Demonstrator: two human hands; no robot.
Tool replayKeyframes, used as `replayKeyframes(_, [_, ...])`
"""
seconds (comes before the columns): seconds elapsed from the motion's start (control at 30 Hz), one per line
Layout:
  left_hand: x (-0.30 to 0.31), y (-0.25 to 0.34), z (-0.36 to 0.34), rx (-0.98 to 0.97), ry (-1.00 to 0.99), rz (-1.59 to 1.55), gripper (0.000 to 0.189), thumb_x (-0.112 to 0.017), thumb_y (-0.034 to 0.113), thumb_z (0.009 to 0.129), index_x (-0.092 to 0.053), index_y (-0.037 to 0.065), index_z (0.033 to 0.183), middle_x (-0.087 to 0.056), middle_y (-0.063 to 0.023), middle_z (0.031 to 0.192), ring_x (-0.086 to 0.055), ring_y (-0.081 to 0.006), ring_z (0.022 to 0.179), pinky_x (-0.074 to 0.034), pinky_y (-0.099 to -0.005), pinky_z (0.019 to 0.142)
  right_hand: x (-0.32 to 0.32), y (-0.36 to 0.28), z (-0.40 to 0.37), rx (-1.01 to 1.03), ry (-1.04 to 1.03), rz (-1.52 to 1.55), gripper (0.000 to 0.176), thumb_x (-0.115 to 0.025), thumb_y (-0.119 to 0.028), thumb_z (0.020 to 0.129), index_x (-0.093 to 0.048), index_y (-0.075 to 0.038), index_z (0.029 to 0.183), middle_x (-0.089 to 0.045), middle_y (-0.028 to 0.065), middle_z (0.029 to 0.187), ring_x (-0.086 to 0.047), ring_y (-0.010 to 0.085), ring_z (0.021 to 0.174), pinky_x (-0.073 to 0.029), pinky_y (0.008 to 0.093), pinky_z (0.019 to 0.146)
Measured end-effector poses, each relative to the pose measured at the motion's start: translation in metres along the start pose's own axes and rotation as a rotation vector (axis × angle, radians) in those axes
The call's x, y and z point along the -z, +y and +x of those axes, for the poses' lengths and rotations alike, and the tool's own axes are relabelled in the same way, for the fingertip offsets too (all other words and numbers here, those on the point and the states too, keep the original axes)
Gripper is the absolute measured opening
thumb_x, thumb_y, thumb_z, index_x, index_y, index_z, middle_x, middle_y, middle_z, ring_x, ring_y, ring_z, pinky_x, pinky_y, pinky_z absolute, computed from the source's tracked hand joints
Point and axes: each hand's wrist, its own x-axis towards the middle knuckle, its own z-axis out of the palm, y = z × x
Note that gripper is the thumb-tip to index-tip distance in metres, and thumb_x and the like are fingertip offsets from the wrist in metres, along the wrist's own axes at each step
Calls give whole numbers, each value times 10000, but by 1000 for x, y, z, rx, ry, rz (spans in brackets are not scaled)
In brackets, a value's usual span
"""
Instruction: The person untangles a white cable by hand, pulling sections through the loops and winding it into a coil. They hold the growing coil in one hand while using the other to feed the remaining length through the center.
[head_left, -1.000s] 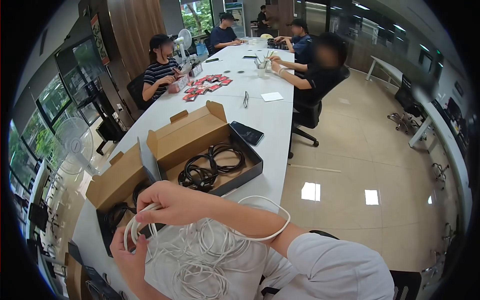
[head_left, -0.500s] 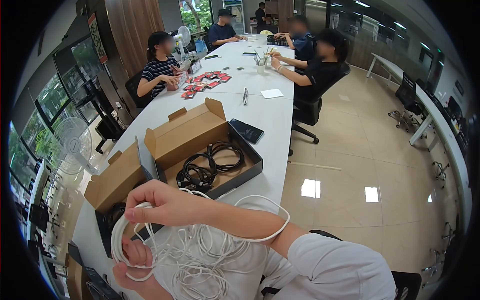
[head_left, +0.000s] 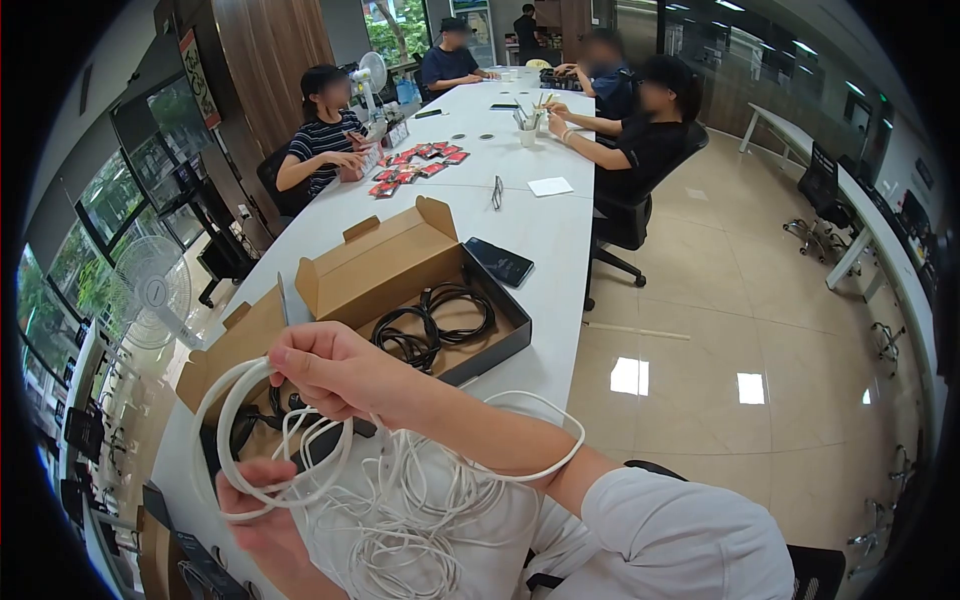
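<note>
Right hand [head_left: 335, 372] pinches white cable loop [head_left: 207, 425]; left hand [head_left: 258, 508] clasps it, partly hidden

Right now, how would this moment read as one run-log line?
left hand: grips white cable loop from below | right hand: pinches loop top | behind: open cardboard box holding black cables | table: phone

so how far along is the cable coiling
Looks done: black cables lie coiled in the open box. In hand: the right hand and left hand hold a white cable loop of a few turns. Left: a tangled pile of white cable below the hands.
</note>
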Motion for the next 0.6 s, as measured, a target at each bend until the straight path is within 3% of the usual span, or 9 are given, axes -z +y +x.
replayKeyframes(0.13, [8,20,2,-115,27,22,859,-509,651,843,-343,2,1381,-501,-158,1303,-519,-286,1173,-405,-378,998,-4,-2,0,6,9,-190,269,-544,-307,963,-572,-51,886,-436,-80,587,-278,-2,428,-193,183,382])
replayKeyframes(0.27, [16,21,-4,108,337,247,674,-442,564,914,-405,42,1339,-523,-158,1263,-545,-260,1120,-455,-379,921,-6,-3,-2,23,-32,-261,246,-561,-296,954,-593,-61,889,-517,-75,651,-333,-17,473,-234,169,407])
replayKeyframes(0.3, [9,18,-3,12,336,250,575,-415,502,942,-471,36,1273,-575,-178,1181,-585,-254,1056,-481,-351,859,-7,-3,-2,48,-33,-285,240,-562,-289,953,-594,-60,892,-523,-76,658,-339,-18,485,-241,168,415])
replayKeyframes(0.4, [3,10,-3,-110,403,452,529,-386,471,963,-483,32,1242,-573,-181,1185,-584,-251,1060,-478,-342,841,-8,-3,-2,105,-16,-351,223,-568,-271,950,-598,-54,905,-538,-78,678,-353,-23,514,-256,164,435])
replayKeyframes(0.43, [3,12,-1,-163,374,273,507,-367,450,977,-484,24,1227,-578,-173,1155,-579,-236,1034,-469,-329,825,-7,-3,-2,109,2,-366,220,-570,-265,949,-600,-50,911,-542,-79,683,-354,-25,520,-259,162,440])
replayKeyframes(0.53, [-13,25,0,-283,547,209,548,-354,513,968,-503,17,1146,-599,-124,904,-585,-205,832,-464,-325,729,-3,-1,-1,160,53,-410,201,-574,-241,946,-607,-45,923,-525,-88,670,-351,-29,529,-259,159,448])
replayKeyframes(0.6, [-4,26,-6,-317,297,169,527,-403,491,964,-516,16,1163,-525,-65,787,-504,-159,713,-403,-280,670,-3,-1,1,188,65,-457,188,-577,-228,943,-613,-43,929,-504,-95,650,-347,-31,528,-254,161,448])
